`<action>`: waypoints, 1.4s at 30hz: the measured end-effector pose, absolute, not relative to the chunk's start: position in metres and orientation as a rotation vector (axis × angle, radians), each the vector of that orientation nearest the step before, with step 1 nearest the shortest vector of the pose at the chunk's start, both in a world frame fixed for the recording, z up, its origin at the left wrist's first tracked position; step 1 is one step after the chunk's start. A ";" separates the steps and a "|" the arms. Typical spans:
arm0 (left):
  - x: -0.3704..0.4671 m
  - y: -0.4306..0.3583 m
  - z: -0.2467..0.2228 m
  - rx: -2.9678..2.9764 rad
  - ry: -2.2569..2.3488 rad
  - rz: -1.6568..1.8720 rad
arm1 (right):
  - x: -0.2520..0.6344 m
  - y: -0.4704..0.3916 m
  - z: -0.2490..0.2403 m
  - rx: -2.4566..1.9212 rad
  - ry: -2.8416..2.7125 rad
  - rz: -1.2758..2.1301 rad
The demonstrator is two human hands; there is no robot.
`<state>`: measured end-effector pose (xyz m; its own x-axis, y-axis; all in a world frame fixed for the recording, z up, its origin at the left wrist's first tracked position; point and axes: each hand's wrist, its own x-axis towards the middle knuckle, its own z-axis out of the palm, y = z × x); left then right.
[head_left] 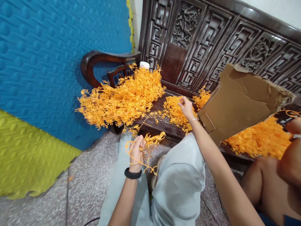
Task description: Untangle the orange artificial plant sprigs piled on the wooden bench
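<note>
My left hand (136,150) is closed round orange branching plastic strands (155,138), whose thin stems stick out on both sides above my lap. My right hand (186,108), fingers curled together, hovers over a smaller heap of orange pieces (175,110) on the dark wooden bench (162,125). Whatever its fingertips pinch, if anything, is too small to make out. Left of that heap lies a large tangled pile of the same orange strands (127,97), and a few loose ones trail toward my left hand.
A brown cardboard piece (244,100) stands tilted on the bench at right, with another orange pile (261,138) beside it. Close by on the right sits another person (270,179). A white round container (144,65) is behind the big pile. Blue foam matting (47,62) rises at left.
</note>
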<state>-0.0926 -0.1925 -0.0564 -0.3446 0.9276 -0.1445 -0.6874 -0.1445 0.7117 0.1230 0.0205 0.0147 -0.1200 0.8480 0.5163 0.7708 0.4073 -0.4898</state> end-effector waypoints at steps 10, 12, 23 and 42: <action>-0.090 -0.192 -0.057 0.474 0.791 1.687 | 0.165 0.035 -0.021 -1.766 -2.114 -0.035; -0.092 -0.192 -0.057 0.464 0.796 1.688 | 0.166 0.034 -0.023 -1.814 -2.148 -0.029; -0.092 -0.192 -0.059 0.498 0.780 1.692 | 0.132 0.018 -0.007 -1.492 -2.119 0.318; -0.094 -0.190 -0.059 0.442 0.757 1.702 | 0.019 -0.078 0.023 -0.710 -2.637 1.386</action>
<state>-0.0936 -0.1904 -0.0591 -0.2655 0.9591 -0.0980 -0.7148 -0.1276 0.6876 0.0194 -0.0780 0.0225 -0.8896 0.4343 -0.1413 0.3627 0.4836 -0.7966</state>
